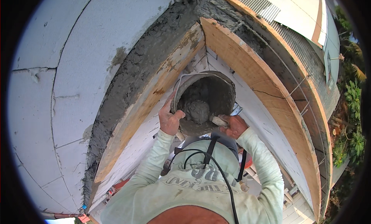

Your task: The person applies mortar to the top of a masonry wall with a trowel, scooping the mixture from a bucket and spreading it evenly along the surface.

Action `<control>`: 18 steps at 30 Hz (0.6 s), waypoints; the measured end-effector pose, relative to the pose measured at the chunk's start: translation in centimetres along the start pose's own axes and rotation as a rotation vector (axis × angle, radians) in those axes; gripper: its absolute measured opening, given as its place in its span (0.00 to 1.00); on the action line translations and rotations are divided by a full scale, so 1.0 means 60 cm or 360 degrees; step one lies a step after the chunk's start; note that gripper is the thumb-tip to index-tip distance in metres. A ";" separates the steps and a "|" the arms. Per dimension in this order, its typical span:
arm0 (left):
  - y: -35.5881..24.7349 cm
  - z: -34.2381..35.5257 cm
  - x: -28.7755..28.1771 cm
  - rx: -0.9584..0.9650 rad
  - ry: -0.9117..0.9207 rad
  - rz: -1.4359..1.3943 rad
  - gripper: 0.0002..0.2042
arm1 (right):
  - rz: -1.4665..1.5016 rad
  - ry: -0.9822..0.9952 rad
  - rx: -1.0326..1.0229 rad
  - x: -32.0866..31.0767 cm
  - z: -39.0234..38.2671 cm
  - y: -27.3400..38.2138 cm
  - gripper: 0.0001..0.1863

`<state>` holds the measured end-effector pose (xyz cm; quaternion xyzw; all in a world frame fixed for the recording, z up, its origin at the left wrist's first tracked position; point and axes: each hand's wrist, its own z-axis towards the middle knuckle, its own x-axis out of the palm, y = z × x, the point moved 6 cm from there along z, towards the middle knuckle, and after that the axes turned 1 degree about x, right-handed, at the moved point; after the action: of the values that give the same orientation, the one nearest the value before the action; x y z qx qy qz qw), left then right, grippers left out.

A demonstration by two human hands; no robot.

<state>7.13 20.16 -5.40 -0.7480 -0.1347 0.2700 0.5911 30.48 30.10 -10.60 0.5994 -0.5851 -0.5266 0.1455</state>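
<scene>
A grey mortar-caked bucket (pixel 225 93) is held up in front of my chest, its mouth facing up toward me. Wet grey mortar (pixel 197 111) lies inside as a rounded lump. My left hand (pixel 170 118) grips the bucket's left rim, with the thumb over the edge. The thin wire bail (pixel 178 85) stands at the rim's left side. At the right rim, my right hand (pixel 234 126) is closed round a short, pale, mortar-smeared tool handle (pixel 219 121), perhaps a trowel's. The rest of that tool cannot be made out.
Wooden formwork boards (pixel 247 54) meet in a corner beyond the bucket. Fresh concrete (pixel 135 75) fills the gap along the white block wall (pixel 89 69) at left. Thin steel bars (pixel 278 58) run behind the right board. Corrugated roofing (pixel 305 58) and plants (pixel 353 104) lie outside. A black cable (pixel 222 166) crosses my shirt.
</scene>
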 end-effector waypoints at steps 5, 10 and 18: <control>-0.001 -0.008 0.009 -0.0085 -0.0040 -0.0182 0.36 | 0.0023 0.0071 0.0124 -0.065 -0.039 0.031 0.27; 0.013 -0.011 0.013 -0.0006 -0.0082 -0.0237 0.36 | 0.0081 -0.0222 0.0170 -0.168 -0.113 0.109 0.26; 0.026 -0.026 0.002 0.0117 -0.0242 -0.0086 0.36 | 0.0234 -0.0544 0.0315 -0.333 -0.169 0.246 0.26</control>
<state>7.92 18.52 -6.66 -0.6992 -0.1892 0.3147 0.6134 35.27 38.69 14.35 0.4684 -0.6923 -0.5484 0.0226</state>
